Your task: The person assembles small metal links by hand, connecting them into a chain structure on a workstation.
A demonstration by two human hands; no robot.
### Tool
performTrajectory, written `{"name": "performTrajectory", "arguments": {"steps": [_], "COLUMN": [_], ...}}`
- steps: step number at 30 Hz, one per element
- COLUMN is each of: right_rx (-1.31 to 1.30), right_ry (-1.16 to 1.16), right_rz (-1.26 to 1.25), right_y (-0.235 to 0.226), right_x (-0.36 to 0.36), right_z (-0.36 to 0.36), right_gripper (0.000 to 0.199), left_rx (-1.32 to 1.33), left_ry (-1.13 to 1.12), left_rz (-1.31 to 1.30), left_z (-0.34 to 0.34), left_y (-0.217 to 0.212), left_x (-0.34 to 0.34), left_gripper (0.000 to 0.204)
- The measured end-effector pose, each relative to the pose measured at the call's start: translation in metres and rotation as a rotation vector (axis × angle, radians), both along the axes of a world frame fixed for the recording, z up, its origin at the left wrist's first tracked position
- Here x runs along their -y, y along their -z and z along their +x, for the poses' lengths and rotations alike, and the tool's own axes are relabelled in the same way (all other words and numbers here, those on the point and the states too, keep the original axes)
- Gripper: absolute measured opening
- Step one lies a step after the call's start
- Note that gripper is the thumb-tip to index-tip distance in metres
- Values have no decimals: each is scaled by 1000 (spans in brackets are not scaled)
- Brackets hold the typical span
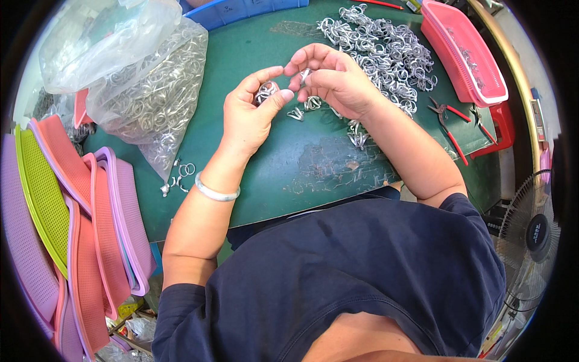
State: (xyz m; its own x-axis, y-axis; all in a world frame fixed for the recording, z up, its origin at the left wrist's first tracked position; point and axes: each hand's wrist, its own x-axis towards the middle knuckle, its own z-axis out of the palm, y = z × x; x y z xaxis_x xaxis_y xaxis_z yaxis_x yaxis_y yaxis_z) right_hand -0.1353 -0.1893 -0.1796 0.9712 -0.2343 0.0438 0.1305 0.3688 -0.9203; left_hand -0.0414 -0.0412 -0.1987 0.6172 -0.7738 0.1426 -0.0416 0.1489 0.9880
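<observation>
- Left hand (250,111): raised over the green table (271,163), thumb and forefinger closed on a small cluster of metal rings (266,92); a silver bangle (216,192) sits on the wrist.
- Right hand (335,78): just beside the left, fingers curled, fingertips pinched on a single small metal piece (306,74); the two hands are nearly touching at the fingertips.
- Loose metal pieces (304,107): a few lie on the table directly under the hands.
- Heap of linked metal rings (386,51): spread on the table beyond the right hand, reaching to its wrist.
- Clear plastic bag of rings (160,96): left of the left hand, well filled, open at its lower end, with a few rings spilt beside it (181,175).
- Pink mesh basket (464,51): far right of the table, past the heap.
- Red-handled pliers (449,123): two pairs, on the table near the basket.
- Stack of flat mesh trays (72,211): pink, lilac and green, off the table's left edge.
- Electric fan (531,235): low at right.
</observation>
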Motion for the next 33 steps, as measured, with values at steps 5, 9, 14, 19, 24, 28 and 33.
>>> {"name": "performTrajectory", "arguments": {"steps": [5, 9, 14, 19, 24, 28, 33], "right_rx": [-182, -58, -111, -162, -74, -40, -38], "right_ry": [-48, 10, 89, 199, 171, 160, 107], "right_rz": [-391, -598, -598, -505, -298, -198, -51], "right_y": [-13, 1, 2, 2, 2, 4, 5], "right_x": [-7, -13, -12, -9, -10, -9, -7], "right_z": [-4, -1, -1, 0, 1, 3, 4], "right_gripper": [22, 19, 11, 10, 7, 8, 12], "left_rx": [288, 480, 474, 28, -178, -226, -235], "left_ry": [-115, -157, -106, 45, 96, 125, 92], "left_rz": [-58, 7, 32, -76, -84, -16, -126], "left_z": [-2, -4, 2, -4, -3, 0, -2], "left_y": [5, 1, 7, 1, -3, -6, -8], "left_x": [1, -1, 0, 1, 0, -2, -2], "left_gripper": [48, 53, 55, 52, 41, 32, 26]}}
